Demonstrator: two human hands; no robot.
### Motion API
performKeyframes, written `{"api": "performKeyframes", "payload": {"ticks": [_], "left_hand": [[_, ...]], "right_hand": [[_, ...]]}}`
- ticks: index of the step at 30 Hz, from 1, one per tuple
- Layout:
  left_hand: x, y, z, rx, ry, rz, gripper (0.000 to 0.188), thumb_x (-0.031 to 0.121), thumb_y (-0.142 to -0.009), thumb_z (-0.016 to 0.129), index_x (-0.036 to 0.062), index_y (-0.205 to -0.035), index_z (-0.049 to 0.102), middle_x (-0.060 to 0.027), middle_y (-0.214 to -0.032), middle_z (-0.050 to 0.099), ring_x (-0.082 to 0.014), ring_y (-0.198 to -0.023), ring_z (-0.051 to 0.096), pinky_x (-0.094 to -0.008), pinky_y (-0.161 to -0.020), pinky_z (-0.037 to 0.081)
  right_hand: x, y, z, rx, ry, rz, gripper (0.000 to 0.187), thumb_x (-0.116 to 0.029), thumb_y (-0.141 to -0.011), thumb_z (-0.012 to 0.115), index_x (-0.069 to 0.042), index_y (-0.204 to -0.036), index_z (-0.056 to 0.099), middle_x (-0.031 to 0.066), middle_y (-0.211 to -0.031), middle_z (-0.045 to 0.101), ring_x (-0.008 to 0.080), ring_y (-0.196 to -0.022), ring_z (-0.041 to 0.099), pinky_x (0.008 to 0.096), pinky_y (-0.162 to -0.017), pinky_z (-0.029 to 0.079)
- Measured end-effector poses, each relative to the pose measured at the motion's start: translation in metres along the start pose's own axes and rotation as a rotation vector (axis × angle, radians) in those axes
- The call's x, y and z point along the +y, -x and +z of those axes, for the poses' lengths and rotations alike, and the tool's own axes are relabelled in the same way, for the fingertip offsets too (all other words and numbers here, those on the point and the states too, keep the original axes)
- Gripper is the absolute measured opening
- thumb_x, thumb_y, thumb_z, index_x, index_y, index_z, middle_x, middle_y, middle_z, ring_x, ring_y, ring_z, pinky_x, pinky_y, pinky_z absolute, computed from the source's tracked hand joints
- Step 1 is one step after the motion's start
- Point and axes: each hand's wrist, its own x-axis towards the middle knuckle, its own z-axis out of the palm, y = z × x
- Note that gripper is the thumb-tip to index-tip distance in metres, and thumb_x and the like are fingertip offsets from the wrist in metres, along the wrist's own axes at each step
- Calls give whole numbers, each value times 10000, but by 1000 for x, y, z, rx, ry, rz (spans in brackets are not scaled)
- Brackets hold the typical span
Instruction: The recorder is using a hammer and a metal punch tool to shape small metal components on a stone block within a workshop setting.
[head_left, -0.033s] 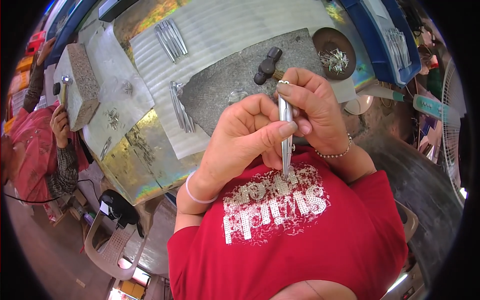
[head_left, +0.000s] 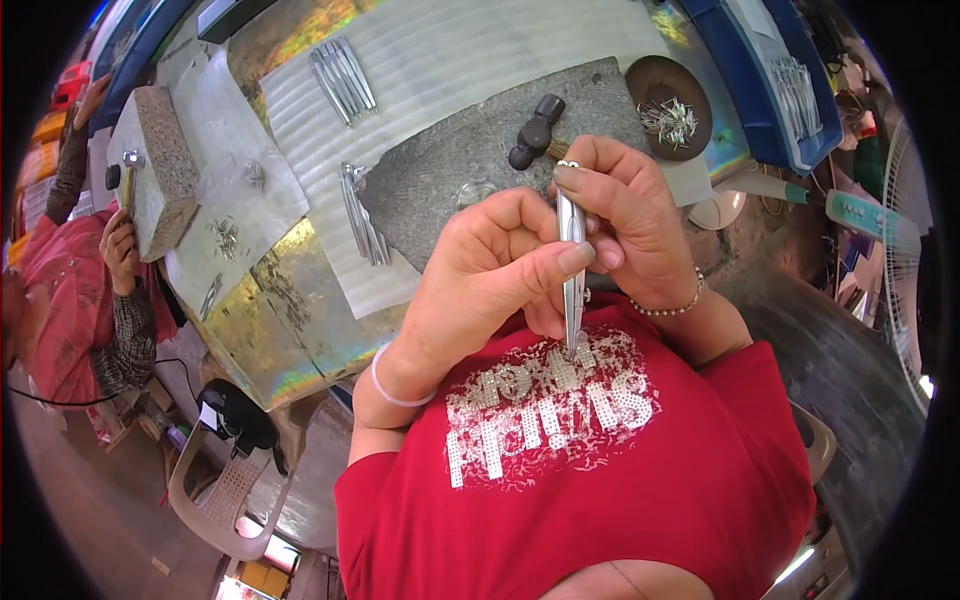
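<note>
Beyond the right hand [head_left: 632,205], a hammer [head_left: 537,132] is noted, partly blocked by it. By that hand and the left hand [head_left: 495,255], turned inward, a silver tool [head_left: 573,302] is pinched.

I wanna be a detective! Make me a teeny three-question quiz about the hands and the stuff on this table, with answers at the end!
1. True or false: the left hand and the right hand both touch the slim silver tool.
2. What lies in the round brown dish?
A) Coins
B) Thin shiny metal pieces
C) Buttons
3. Fill the gap: the beaded bracelet is on the person's ____ wrist.

Key: 1. True. 2. B. 3. Right.
</note>
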Motion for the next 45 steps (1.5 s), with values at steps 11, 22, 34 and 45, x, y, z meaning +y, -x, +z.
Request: {"api": "performKeyframes", "payload": {"ticks": [11,22,34,45], "left_hand": [[4,1,-5,-22,51,-25,163,129,-889,589,5,-874,485,-115,-773,651,-130,-504,608,-195,-419,479],[-10,-1,-2,27,193,77,147,142,-917,544,17,-920,469,-158,-893,632,-148,-550,629,-220,-475,517],[-10,-3,-3,3,212,89,137,126,-922,528,5,-938,466,-159,-914,635,-156,-559,634,-235,-495,535],[-5,-7,-6,-12,353,60,169,161,-930,516,2,-960,467,-178,-1007,621,-167,-612,648,-249,-527,555]], "right_hand": [[2,-7,3,25,27,-8,148,-126,-874,599,-49,-770,526,-4,-614,530,10,-379,381,156,-328,274],[-12,-22,6,-34,209,100,185,-158,-850,613,-53,-723,530,-19,-555,509,13,-369,369,164,-330,252],[-15,-24,6,-60,222,107,194,-157,-847,618,-53,-713,524,-14,-559,508,17,-370,368,166,-334,257],[-16,-32,9,-52,227,129,155,-147,-864,578,-57,-748,528,-29,-569,509,-6,-359,337,149,-325,236]]}}
